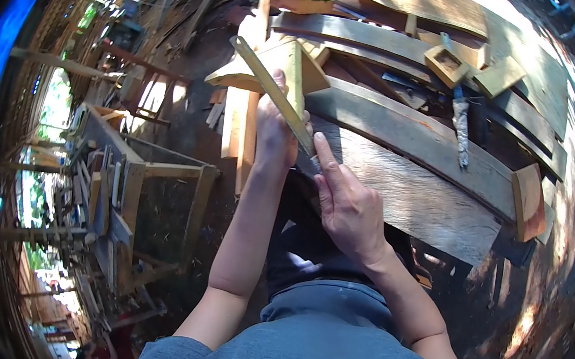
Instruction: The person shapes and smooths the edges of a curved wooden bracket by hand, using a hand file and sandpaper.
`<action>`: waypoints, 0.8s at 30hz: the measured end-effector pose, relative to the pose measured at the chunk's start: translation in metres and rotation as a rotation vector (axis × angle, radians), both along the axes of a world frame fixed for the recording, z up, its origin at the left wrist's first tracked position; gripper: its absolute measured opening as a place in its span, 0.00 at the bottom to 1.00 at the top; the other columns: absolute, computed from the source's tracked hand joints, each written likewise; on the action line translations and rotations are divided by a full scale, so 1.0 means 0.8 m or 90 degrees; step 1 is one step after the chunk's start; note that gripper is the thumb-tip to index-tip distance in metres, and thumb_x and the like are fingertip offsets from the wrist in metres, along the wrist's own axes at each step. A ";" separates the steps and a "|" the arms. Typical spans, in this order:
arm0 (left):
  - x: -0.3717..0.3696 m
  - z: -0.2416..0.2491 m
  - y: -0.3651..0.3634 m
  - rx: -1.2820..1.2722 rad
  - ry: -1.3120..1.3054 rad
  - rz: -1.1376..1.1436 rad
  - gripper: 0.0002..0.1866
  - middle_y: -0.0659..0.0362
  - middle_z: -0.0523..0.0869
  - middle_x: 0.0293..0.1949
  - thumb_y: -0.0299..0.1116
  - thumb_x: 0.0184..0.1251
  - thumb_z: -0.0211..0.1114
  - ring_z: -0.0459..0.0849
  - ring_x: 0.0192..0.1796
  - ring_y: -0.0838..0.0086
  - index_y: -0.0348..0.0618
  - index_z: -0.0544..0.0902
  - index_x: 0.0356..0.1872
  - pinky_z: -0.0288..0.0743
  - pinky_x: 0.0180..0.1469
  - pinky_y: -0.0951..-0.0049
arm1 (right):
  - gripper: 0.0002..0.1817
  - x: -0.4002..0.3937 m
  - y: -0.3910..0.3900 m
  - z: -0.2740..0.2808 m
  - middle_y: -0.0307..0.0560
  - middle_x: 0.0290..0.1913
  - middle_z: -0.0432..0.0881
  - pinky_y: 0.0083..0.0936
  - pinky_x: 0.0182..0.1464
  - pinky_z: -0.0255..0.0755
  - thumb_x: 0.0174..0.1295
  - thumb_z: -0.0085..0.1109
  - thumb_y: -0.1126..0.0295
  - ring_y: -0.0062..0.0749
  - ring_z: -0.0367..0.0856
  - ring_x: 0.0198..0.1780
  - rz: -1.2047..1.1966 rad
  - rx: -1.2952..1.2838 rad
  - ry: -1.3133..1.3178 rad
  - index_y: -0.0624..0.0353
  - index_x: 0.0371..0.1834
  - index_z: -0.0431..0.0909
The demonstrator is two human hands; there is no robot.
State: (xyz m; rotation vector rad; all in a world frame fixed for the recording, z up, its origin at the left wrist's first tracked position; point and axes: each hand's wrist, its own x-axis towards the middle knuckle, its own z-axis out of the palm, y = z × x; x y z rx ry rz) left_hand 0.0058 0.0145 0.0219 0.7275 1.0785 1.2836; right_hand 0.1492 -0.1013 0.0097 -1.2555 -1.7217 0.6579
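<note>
My left hand (275,132) is wrapped round a pale wooden piece (292,58) with flared, curved sides, its thumb pressed up against the wood. In my right hand (352,204) is a long, flat file (267,81), with the index finger stretched along it. The file slants up and left from the right hand, crossing over the left hand and the front of the wooden piece. The grip end of the file is hidden inside my right palm.
A bench of long planks (414,126) lies ahead and right. On it are a small hollow wooden block (446,65), a tool with a wrapped handle (461,128) and a curved wood offcut (528,201). A wooden frame table (131,190) stands at left.
</note>
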 end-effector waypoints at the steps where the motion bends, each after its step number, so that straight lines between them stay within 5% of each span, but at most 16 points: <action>1: 0.000 0.000 -0.002 0.006 -0.002 0.002 0.21 0.65 0.74 0.24 0.57 0.81 0.57 0.75 0.20 0.79 0.48 0.74 0.43 0.71 0.21 0.77 | 0.30 0.001 -0.002 0.002 0.51 0.33 0.81 0.43 0.28 0.78 0.77 0.54 0.65 0.48 0.83 0.25 0.007 -0.022 -0.020 0.42 0.82 0.63; 8: 0.000 -0.011 -0.002 -0.024 -0.040 0.120 0.21 0.61 0.75 0.26 0.56 0.83 0.48 0.78 0.23 0.76 0.47 0.72 0.52 0.73 0.20 0.75 | 0.32 0.011 -0.022 0.005 0.49 0.30 0.78 0.45 0.27 0.79 0.77 0.54 0.65 0.48 0.82 0.24 0.055 -0.046 -0.083 0.37 0.83 0.60; 10: -0.002 -0.008 0.004 -0.011 -0.015 0.148 0.19 0.61 0.73 0.22 0.52 0.81 0.54 0.71 0.19 0.77 0.44 0.75 0.45 0.63 0.18 0.75 | 0.33 0.009 -0.024 0.004 0.47 0.27 0.75 0.44 0.24 0.78 0.77 0.54 0.62 0.44 0.81 0.21 0.068 -0.026 -0.093 0.34 0.83 0.59; 18: 0.011 -0.037 0.016 0.042 0.171 0.230 0.16 0.59 0.82 0.33 0.44 0.83 0.47 0.81 0.26 0.75 0.43 0.77 0.48 0.73 0.19 0.73 | 0.31 -0.007 0.047 -0.008 0.61 0.33 0.84 0.53 0.37 0.78 0.76 0.52 0.68 0.61 0.85 0.31 0.031 -0.121 0.001 0.40 0.82 0.61; 20: 0.011 -0.031 0.019 0.059 0.076 0.227 0.16 0.59 0.82 0.35 0.44 0.83 0.47 0.82 0.30 0.76 0.44 0.77 0.48 0.76 0.24 0.74 | 0.31 0.004 0.006 0.000 0.62 0.31 0.83 0.52 0.37 0.78 0.76 0.52 0.68 0.60 0.85 0.31 0.076 -0.121 0.031 0.40 0.82 0.62; 21: 0.004 -0.029 0.018 0.010 0.083 0.187 0.16 0.60 0.81 0.36 0.44 0.84 0.47 0.81 0.35 0.77 0.44 0.76 0.50 0.78 0.35 0.73 | 0.31 0.006 -0.011 -0.001 0.64 0.31 0.82 0.51 0.36 0.76 0.76 0.52 0.68 0.60 0.85 0.31 0.076 -0.102 -0.004 0.40 0.82 0.62; 24: 0.013 -0.033 0.024 0.040 0.165 0.228 0.15 0.59 0.81 0.36 0.45 0.83 0.49 0.82 0.34 0.77 0.44 0.76 0.49 0.79 0.34 0.73 | 0.30 0.010 0.000 -0.003 0.67 0.31 0.81 0.49 0.36 0.75 0.76 0.52 0.69 0.61 0.85 0.30 0.078 -0.103 0.076 0.44 0.81 0.63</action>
